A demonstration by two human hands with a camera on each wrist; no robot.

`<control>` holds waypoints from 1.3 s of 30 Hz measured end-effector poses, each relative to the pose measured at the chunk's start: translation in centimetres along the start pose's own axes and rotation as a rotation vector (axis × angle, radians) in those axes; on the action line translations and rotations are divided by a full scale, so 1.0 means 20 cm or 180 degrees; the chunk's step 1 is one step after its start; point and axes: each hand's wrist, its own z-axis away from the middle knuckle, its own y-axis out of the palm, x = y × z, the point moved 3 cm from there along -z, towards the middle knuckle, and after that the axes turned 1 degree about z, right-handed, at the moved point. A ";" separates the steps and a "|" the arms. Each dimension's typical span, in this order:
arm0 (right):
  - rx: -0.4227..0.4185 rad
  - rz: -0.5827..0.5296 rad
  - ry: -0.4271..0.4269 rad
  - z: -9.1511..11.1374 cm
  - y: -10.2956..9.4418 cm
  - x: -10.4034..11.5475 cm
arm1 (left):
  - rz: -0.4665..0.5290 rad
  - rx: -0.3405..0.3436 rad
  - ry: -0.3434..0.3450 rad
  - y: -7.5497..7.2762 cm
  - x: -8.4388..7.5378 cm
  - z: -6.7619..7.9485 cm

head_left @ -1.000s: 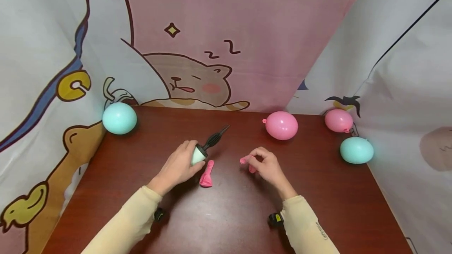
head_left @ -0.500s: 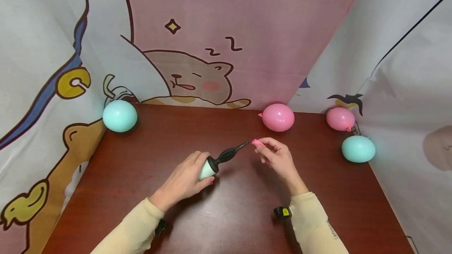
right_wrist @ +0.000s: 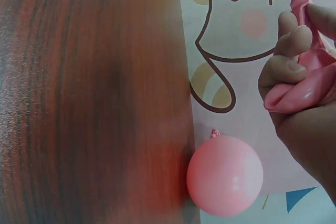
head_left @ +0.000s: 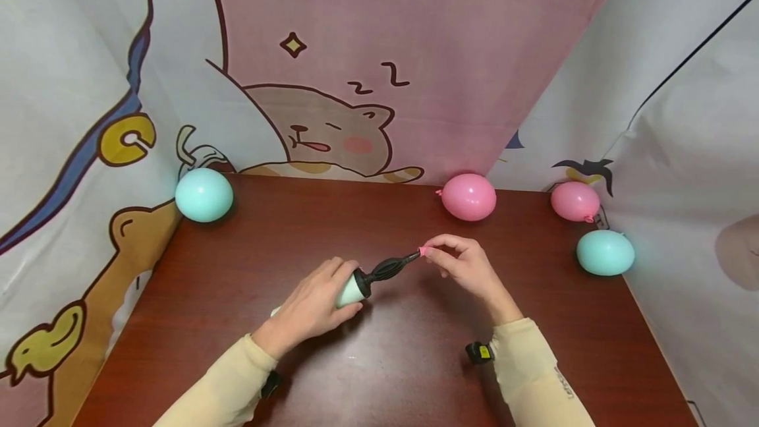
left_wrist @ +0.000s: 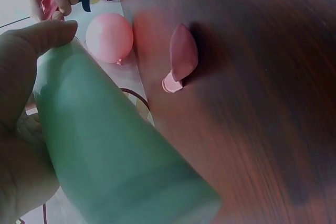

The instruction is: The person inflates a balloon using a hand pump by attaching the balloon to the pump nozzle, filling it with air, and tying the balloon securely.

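Observation:
My left hand (head_left: 317, 302) grips the pale green body of a balloon pump (head_left: 351, 290), whose black nozzle (head_left: 388, 268) points up and to the right. A limp pink balloon (right_wrist: 310, 72) is pinched in my right hand (head_left: 465, 269), its neck at the nozzle's tip. The right wrist view shows the tip in the balloon's mouth. In the left wrist view a second limp pink balloon (left_wrist: 182, 53) lies on the table under the pump; from the head it is hidden behind the left hand.
On the brown table (head_left: 379, 374), an inflated pink balloon (head_left: 469, 197) lies at the back. Another pink balloon (head_left: 575, 201) and a mint balloon (head_left: 605, 252) sit at the right edge, and a mint balloon (head_left: 204, 195) at the back left. Printed cloth (head_left: 415, 51) hangs around.
My left hand has moved right with the pump. The right hand has lifted its limp balloon, and the nozzle tip has come to the balloon's mouth. The back pink balloon has shifted slightly.

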 end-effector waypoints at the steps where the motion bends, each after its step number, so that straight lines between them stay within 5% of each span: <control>1: 0.0007 0.0011 0.0005 0.00 0.00 0.01 | 0.0007 0.0016 -0.0008 0.00 0.00 0.00; 5: -0.0015 -0.0162 0.0035 -0.01 0.01 0.02 | 0.0152 0.0057 -0.0078 0.01 -0.04 0.00; 10: -0.0119 -0.0849 0.0267 0.00 0.07 0.00 | 0.0565 0.0051 -0.0248 0.04 -0.08 -0.01; 19: -0.0425 -0.2732 0.0375 0.02 0.20 -0.01 | 0.1124 -0.0136 -0.0559 0.06 -0.15 -0.04; 23: -0.0290 -0.3707 0.0184 0.03 0.26 0.00 | 0.1285 -0.0236 -0.0598 0.07 -0.17 -0.04; 27: 0.0034 -0.4325 -0.0086 0.04 0.31 0.01 | 0.1431 -0.0278 -0.0597 0.07 -0.18 -0.05; 32: -0.0060 -0.4374 -0.0058 0.04 0.34 0.02 | 0.1441 -0.0328 -0.0595 0.07 -0.19 -0.06; 39: -0.0814 -0.3476 0.0238 0.01 0.30 0.05 | 0.1333 -0.0152 -0.0651 0.07 -0.20 -0.05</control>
